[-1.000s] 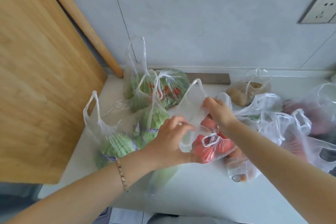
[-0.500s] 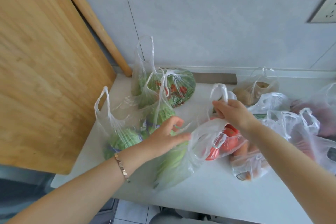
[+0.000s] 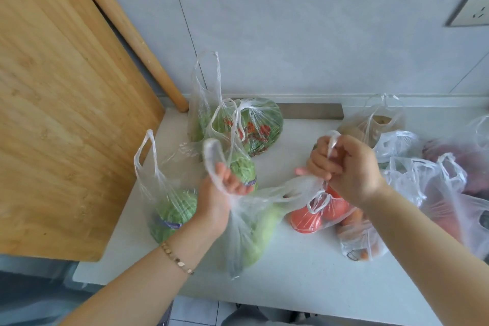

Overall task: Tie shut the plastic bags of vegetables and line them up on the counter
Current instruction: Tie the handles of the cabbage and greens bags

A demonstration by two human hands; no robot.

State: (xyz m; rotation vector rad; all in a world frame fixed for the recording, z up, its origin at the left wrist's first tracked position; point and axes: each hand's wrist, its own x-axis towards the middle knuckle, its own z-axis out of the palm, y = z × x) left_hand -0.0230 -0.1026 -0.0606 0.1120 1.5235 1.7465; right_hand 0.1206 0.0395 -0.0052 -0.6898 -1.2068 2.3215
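Clear thin bag (image 3: 246,233) holds pale green vegetable, lies on white counter (image 3: 304,280) front centre. Left hand (image 3: 219,193) fingers curled through one handle loop; right hand (image 3: 346,166) clenched on other handle. No legible writing.

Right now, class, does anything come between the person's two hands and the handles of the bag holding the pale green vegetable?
Nothing visible does. The left hand already holds one handle loop and the right hand grips the other, with the bag of pale green vegetable stretched between them above the counter. The tomato bag lies just behind.
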